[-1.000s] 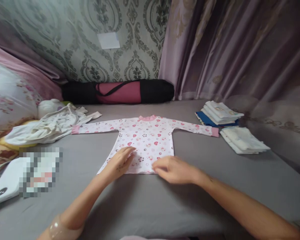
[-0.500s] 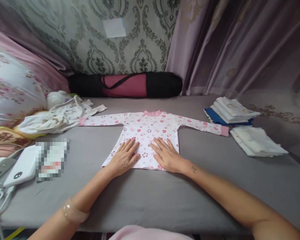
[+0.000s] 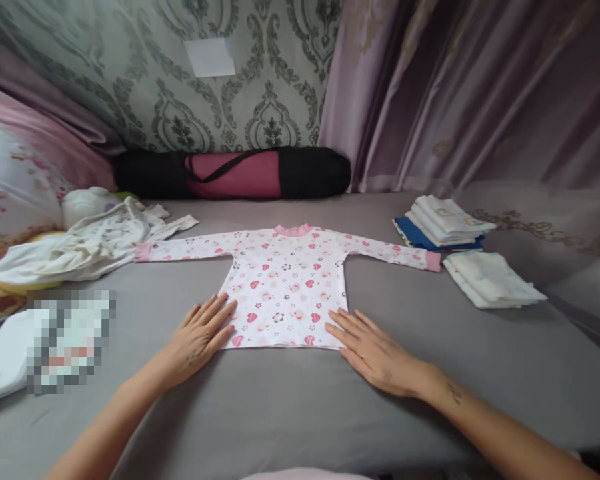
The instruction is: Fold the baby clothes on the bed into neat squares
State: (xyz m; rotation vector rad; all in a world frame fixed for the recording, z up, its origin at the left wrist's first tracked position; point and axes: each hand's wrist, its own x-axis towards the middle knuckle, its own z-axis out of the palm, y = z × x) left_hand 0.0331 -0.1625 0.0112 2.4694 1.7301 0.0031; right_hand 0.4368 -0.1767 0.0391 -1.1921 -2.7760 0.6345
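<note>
The fingers of the left hand lie flat and a little spread, pinching nothing, with the tips on the left side edge of a white long-sleeved child's shirt printed with hearts and flowers. Those of the right hand rest the same way — palm down, loosely fanned — their tips over the opposite edge just above the hem. So the shirt's lower body lies between the hands and partly under both sets of fingertips.

The step in hand looks like smoothing and squaring that lower part; the next move, I judge, calls for light, even pressure, so that the thin cloth does not rumple.

Farther out, the shirt spreads across the middle of the gray-covered bed, its pink collar toward the far edge, sleeves straight out. The right cuff ends just beside folded white cloths, with a blue-based folded stack behind them. The left cuff comes up to a crumpled white garment — whether they touch I cannot tell. A black and maroon carry bag lies along the far edge.
</note>
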